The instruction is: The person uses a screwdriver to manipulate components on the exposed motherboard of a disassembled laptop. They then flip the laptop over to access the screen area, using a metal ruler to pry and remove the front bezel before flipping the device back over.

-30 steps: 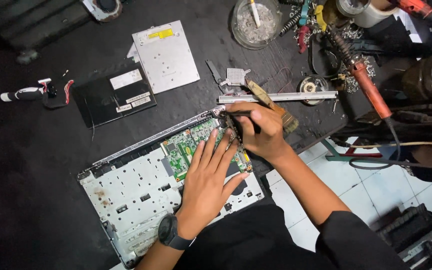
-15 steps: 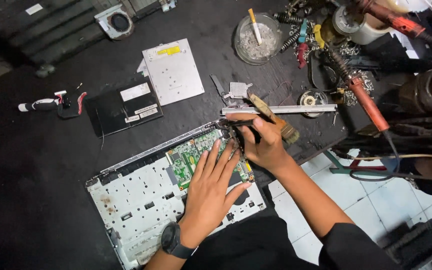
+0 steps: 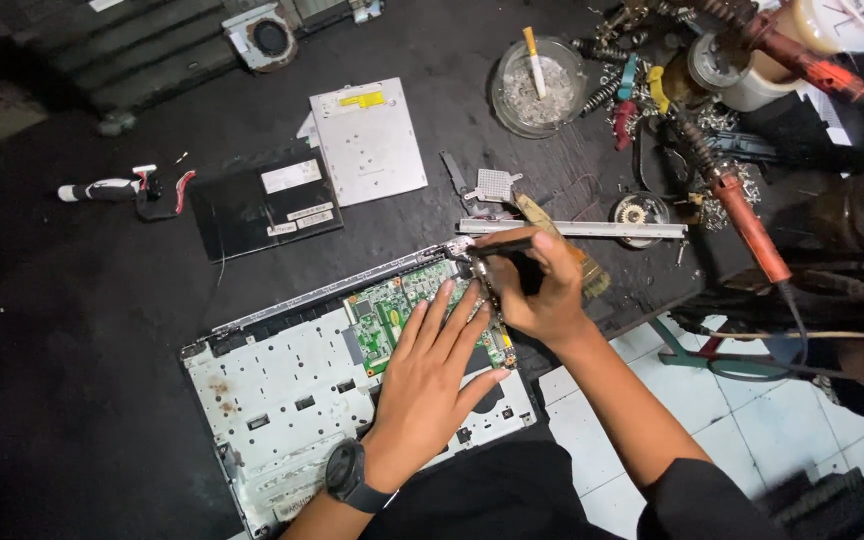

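A person works over an opened laptop [image 3: 292,400] lying on a dark bench [image 3: 72,330], its silver inner frame up and a green board [image 3: 392,310] exposed at its far right corner; the left hand [image 3: 432,380], with a black watch [image 3: 347,472] on the wrist, lies flat and spread on the board, gripping nothing; the right hand [image 3: 542,285] is curled tight around a dark tool [image 3: 497,247] whose tip meets the laptop's far right corner. Just beyond the right hand lie a brush [image 3: 562,245] and a long metal strip [image 3: 602,229]; farther off sit a silver drive [image 3: 367,140], a black battery [image 3: 262,205] and a glass ashtray [image 3: 537,85]; a soldering iron [image 3: 742,215] lies to the right.
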